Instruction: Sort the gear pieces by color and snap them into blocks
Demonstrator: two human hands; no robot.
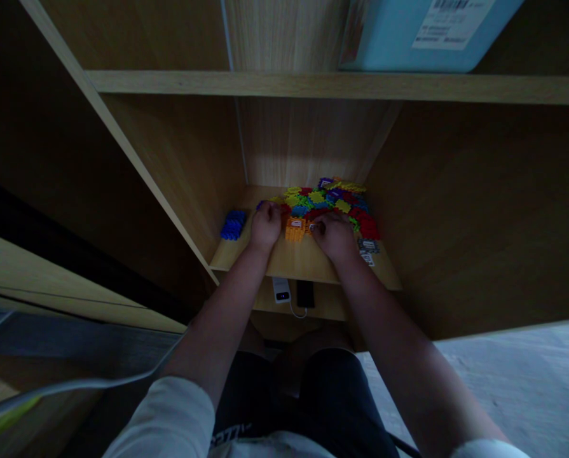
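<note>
Both my hands reach into a low wooden shelf compartment [308, 261]. A heap of colourful interlocking plastic tiles [329, 200] lies at the back of it. An orange block of joined tiles [294, 229] stands between my hands. My left hand [265, 226] is closed, its fingers curled against the block's left side. On the block's right, my right hand [334, 234] is closed too, its fingertips pinching at the block's edge. A blue stack of tiles [233, 224] sits apart at the left edge of the shelf.
Small printed cards [369, 249] lie right of my right hand. On the lower ledge are a white power bank [281, 290] and a black device [305, 294]. A light blue box [422, 32] stands on the shelf above. My knees are below.
</note>
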